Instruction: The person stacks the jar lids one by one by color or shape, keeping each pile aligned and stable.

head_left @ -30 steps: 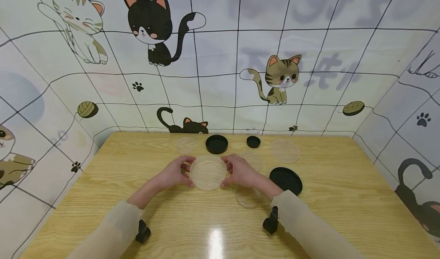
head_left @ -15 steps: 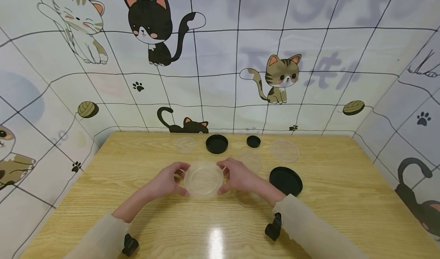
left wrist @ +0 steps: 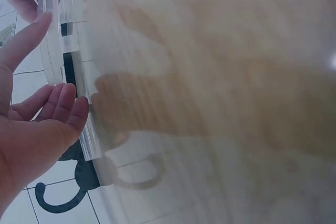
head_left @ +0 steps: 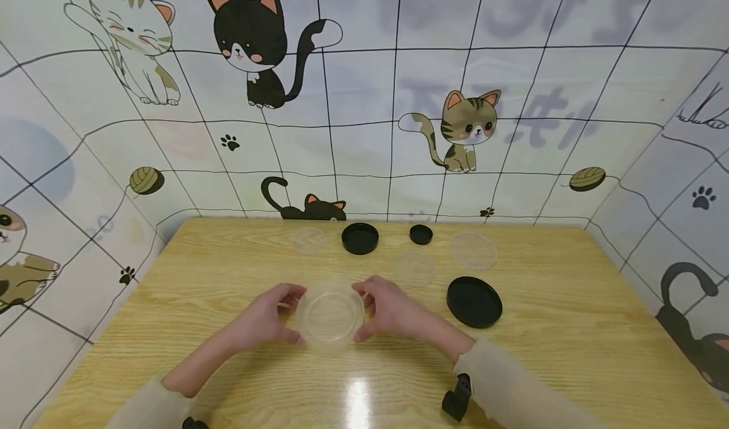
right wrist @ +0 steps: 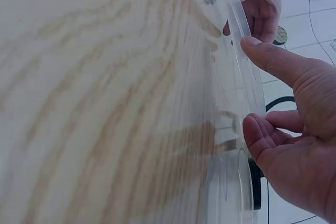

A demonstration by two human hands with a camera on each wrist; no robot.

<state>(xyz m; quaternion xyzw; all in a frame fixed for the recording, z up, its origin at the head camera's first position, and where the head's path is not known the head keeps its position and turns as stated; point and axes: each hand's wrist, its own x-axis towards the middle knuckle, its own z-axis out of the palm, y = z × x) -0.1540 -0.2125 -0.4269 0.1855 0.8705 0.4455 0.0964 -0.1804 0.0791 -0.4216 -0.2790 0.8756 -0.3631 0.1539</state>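
A clear round plastic lid (head_left: 330, 318) with a shallow rim is held between both hands at the middle of the wooden table. My left hand (head_left: 263, 320) grips its left edge and my right hand (head_left: 393, 312) its right edge, thumb on the near side and fingers on the far side. Seen edge-on in the right wrist view, the lid (right wrist: 247, 51) stands off the tabletop, pinched between thumb and fingertips. The left wrist view has the same lid (left wrist: 48, 40) at upper left, the left fingers (left wrist: 65, 103) curled near its edge.
Beyond the hands lie black round dishes: one large (head_left: 474, 302), one medium (head_left: 360, 238), one small (head_left: 421, 234). Clear discs lie among them, at the back left (head_left: 309, 241), centre (head_left: 415, 269) and back right (head_left: 473, 250). A cat-patterned cloth (head_left: 364, 125) stands behind the table (head_left: 569, 328).
Both hands have drawn the clear lid toward the person and slightly left. The clear disc seen earlier under the right wrist is now hidden behind the right hand and forearm.
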